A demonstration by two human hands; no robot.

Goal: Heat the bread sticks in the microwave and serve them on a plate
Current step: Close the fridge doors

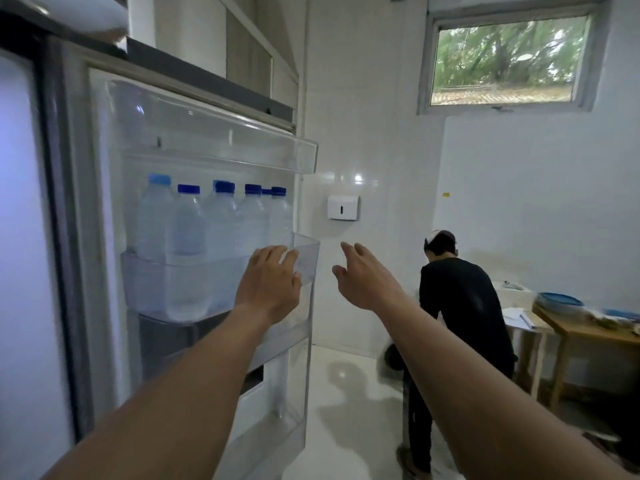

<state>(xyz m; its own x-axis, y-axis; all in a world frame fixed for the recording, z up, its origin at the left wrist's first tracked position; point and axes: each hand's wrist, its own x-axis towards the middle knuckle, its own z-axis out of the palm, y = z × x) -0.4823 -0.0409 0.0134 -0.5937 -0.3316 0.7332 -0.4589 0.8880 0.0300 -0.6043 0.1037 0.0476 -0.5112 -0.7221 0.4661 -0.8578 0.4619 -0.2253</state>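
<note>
The left hand [268,282] lies flat, fingers straight, on the clear fridge door shelf [308,254] of blue-capped water bottles [187,223], while the right hand [363,277] hangs spread and empty beside it, with a person [464,306] bent beyond.

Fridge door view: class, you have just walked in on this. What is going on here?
A person stands at an open fridge door. Their left hand lies flat against the door shelf that holds the water bottles. Their right hand is open in the air beside the door's edge, touching nothing. No bread sticks, microwave or plate are in view. Behind, a second person bends over near a wooden table.
</note>
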